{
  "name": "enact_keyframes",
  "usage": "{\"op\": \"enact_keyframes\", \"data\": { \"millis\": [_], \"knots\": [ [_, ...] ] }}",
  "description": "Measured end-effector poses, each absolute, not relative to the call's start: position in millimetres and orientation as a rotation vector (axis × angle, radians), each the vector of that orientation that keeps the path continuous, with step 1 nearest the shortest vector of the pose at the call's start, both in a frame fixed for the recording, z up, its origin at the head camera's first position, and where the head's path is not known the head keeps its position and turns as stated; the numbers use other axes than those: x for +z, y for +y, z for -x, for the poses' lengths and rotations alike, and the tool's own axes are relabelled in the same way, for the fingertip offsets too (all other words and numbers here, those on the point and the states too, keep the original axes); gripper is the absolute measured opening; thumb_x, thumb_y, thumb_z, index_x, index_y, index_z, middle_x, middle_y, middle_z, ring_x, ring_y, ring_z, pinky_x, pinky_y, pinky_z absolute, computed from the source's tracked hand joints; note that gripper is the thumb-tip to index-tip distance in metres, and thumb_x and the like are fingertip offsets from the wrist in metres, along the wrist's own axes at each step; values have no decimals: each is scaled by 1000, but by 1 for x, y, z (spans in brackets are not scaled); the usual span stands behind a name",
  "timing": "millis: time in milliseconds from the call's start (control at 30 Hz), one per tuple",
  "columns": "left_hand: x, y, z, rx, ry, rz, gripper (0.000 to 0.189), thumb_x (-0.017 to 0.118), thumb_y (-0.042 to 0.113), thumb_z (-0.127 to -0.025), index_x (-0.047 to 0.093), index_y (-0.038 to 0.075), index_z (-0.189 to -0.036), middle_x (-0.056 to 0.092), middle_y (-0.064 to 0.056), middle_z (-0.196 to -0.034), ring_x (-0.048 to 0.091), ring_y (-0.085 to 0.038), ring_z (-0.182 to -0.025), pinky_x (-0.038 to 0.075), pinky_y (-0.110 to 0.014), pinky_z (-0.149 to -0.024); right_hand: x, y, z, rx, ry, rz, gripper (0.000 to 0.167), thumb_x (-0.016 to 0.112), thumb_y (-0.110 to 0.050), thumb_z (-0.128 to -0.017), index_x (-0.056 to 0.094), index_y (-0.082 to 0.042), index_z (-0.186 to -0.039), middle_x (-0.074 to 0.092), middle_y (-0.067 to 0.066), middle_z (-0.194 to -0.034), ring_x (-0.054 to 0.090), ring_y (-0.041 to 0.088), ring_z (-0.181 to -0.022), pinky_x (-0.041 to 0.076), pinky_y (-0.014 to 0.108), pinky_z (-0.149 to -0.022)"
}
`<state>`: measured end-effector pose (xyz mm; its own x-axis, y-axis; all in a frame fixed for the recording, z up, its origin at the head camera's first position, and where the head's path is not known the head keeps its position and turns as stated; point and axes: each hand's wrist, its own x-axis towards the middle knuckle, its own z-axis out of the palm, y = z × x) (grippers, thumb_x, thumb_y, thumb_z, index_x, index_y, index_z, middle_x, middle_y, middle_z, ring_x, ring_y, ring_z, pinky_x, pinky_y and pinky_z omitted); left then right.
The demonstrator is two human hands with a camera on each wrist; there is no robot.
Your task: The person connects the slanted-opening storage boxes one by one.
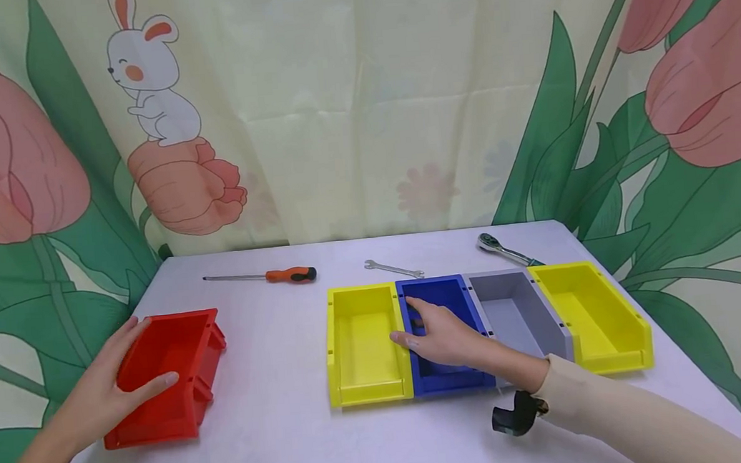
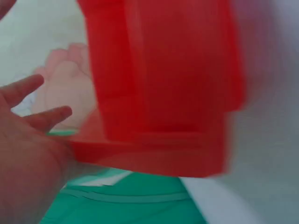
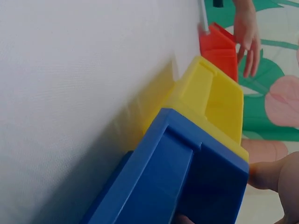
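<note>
At the left, my left hand (image 1: 101,394) reaches over a red plastic bin (image 1: 204,368), its fingers extended along the far left side and its thumb across the opening. The left wrist view shows straight, spread fingers (image 2: 46,117) beside the blurred red bin (image 2: 154,156). My right hand (image 1: 445,337) pinches the left wall of a blue bin (image 1: 452,382), where it adjoins a yellow bin (image 1: 372,394). In the right wrist view the thumb (image 3: 266,175) lies outside that edge, while a fingertip shows inside the blue bin (image 3: 140,186).
Right of the blue bin, a grey bin (image 1: 548,330) and another yellow bin (image 1: 615,363) continue the row. Behind lie an orange-handled screwdriver (image 1: 286,275), a small wrench (image 1: 394,268) and a ratchet (image 1: 507,251). A printed curtain (image 1: 362,117) hangs behind the white-covered table (image 1: 271,382).
</note>
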<state>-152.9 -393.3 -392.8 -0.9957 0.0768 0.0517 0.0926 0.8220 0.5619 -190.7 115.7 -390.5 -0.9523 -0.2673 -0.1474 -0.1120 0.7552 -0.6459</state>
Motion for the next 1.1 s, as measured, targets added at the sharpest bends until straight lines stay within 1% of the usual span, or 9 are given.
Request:
{"op": "enact_keyframes", "data": {
  "millis": [233, 367, 467, 500, 600, 667, 733, 967, 1100],
  "knots": [
    [-402, -406, 153, -986, -3045, 6, 125, 81, 42, -91, -8, 2, -168, 18, -43, -162, 32, -65, -131, 65, -62, -81, -394, 111, 191, -1022, 2716, 227, 81, 71, -41, -102, 37, 5, -160, 51, 25, -160, 58, 41, -143, 54, 55, -113],
    [-412, -415, 153, -1127, -3063, -59, 121, 78, 40, -95, -12, 7, -169, 19, -42, -161, 34, -64, -130, 67, -54, -80, -397, 109, 192, -1032, 2721, 203, 82, 72, -43, -101, 39, 5, -159, 52, 25, -160, 56, 40, -145, 52, 56, -115],
    [-420, -423, 152, -1210, -3042, -75, 110, 71, 40, -101, -10, 12, -170, 18, -41, -163, 38, -60, -130, 68, -47, -79, -397, 107, 193, -1028, 2728, 187, 83, 73, -43, -100, 40, 5, -159, 52, 24, -159, 57, 40, -144, 53, 55, -114],
    [-423, -425, 152, -1228, -3035, -72, 105, 68, 40, -103, -9, 12, -170, 18, -40, -164, 41, -54, -129, 69, -44, -79, -397, 107, 193, -1028, 2730, 179, 83, 73, -43, -100, 40, 5, -159, 53, 24, -159, 58, 39, -144, 53, 55, -113],
    [-429, -434, 150, -1267, -3023, -49, 95, 62, 40, -107, -3, 13, -171, 17, -36, -167, 48, -15, -126, 68, -37, -79, -397, 105, 192, -1042, 2723, 152, 82, 74, -41, -99, 41, 5, -159, 53, 24, -159, 58, 39, -143, 54, 54, -112],
    [-431, -439, 149, -1280, -3018, -33, 92, 60, 39, -107, -2, 15, -171, 15, -34, -169, 43, 9, -114, 68, -35, -81, -397, 104, 192, -1058, 2713, 135, 82, 75, -40, -99, 41, 6, -159, 53, 24, -159, 58, 39, -143, 54, 54, -112],
    [-433, -442, 148, -1294, -3018, -23, 93, 62, 37, -107, -2, 17, -171, 15, -33, -170, 32, 23, -105, 68, -36, -82, -397, 104, 191, -1062, 2710, 127, 84, 76, -41, -98, 41, 6, -159, 53, 24, -158, 60, 39, -141, 55, 54, -111],
    [-435, -449, 144, -1387, -3058, -2, 100, 67, 33, -104, -8, 24, -171, 19, -35, -167, 36, 30, -101, 68, -40, -83, -399, 104, 188, -1058, 2727, 124, 85, 78, -38, -97, 41, 7, -158, 52, 25, -159, 65, 39, -134, 60, 52, -104],
    [-438, -450, 142, -1462, -3059, 14, 102, 67, 30, -104, -10, 29, -170, 21, -32, -166, 40, 28, -103, 68, -40, -84, -401, 102, 186, -1075, 2748, 111, 79, 78, -31, -97, 43, 8, -157, 55, 25, -156, 66, 37, -133, 60, 51, -104]
  ]
}}
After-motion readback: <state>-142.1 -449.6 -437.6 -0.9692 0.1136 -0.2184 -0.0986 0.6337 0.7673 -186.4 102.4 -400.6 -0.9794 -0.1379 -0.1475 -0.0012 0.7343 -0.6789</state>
